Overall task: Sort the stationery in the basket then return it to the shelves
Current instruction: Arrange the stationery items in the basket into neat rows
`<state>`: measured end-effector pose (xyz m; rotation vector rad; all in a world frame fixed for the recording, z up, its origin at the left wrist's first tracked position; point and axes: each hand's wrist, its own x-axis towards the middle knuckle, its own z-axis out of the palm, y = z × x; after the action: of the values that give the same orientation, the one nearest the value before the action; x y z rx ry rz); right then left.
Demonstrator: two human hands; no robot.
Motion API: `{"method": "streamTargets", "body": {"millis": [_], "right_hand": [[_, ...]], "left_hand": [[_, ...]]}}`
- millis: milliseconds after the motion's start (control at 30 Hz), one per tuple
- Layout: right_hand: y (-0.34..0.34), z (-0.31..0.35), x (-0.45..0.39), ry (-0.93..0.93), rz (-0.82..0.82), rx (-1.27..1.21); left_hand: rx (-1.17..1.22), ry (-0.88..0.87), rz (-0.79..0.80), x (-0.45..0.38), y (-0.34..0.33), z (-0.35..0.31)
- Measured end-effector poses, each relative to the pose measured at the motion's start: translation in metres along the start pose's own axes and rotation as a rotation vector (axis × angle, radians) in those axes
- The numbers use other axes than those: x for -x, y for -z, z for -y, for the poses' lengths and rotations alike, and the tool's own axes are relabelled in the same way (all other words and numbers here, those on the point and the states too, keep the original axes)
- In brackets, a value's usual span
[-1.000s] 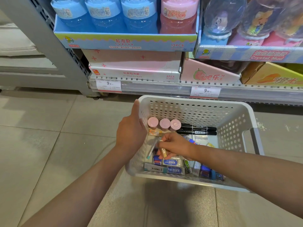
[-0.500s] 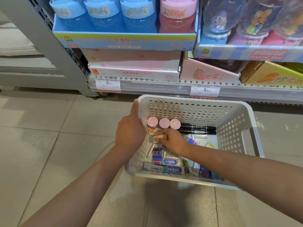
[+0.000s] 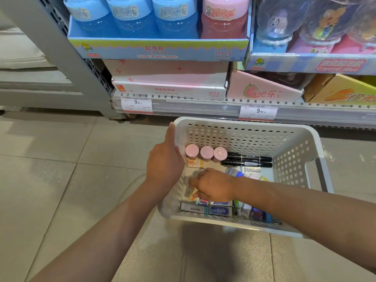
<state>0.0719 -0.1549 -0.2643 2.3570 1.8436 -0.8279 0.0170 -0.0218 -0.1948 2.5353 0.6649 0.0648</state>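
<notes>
The left hand [image 3: 164, 165] grips the left rim of the white basket [image 3: 240, 127], thumb along the outside. Inside the basket, among erasers [image 3: 220, 210], the right hand [image 3: 213, 187] pinches a small orange packet [image 3: 192, 195] near the left wall; three pink caps [image 3: 206, 152] and two black markers [image 3: 249, 161] lie along the far wall.

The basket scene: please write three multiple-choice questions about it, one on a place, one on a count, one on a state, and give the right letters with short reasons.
1. Where do the two black markers lie in the white basket?
A. right of the pink caps, near the far wall
B. under the left hand
C. on the floor

2. How many round pink caps stand in a row?
A. two
B. three
C. five

3. What is the left hand doing?
A. hanging free
B. gripping the basket's left rim
C. holding a marker

Answers: 1 A, they lie side by side just right of the caps; 2 B, three caps show; 3 B, its thumb lies along the rim while the right hand reaches inside among small packets.
</notes>
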Motion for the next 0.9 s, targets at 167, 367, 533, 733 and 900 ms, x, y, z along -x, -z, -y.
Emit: {"method": "streamTargets", "body": {"millis": [167, 367, 533, 733, 900], "right_hand": [[0.006, 0.003, 0.007, 0.008, 0.111, -0.078], [-0.014, -0.011, 0.016, -0.200, 0.071, -0.460], [-0.018, -0.014, -0.006, -0.542, -0.283, -0.913], [-0.018, -0.005, -0.030, -0.613, -0.254, -0.827], [-0.012, -0.003, -0.016, -0.457, -0.232, -0.429]], "left_hand": [[-0.014, 0.016, 0.005, 0.000, 0.000, -0.001], [-0.020, 0.029, 0.020, 0.000, 0.002, -0.002], [-0.001, 0.024, 0.026, 0.001, 0.004, -0.004], [-0.028, 0.020, 0.011, 0.000, 0.002, -0.003], [-0.004, 0.010, 0.004, 0.001, 0.002, -0.003]]}}
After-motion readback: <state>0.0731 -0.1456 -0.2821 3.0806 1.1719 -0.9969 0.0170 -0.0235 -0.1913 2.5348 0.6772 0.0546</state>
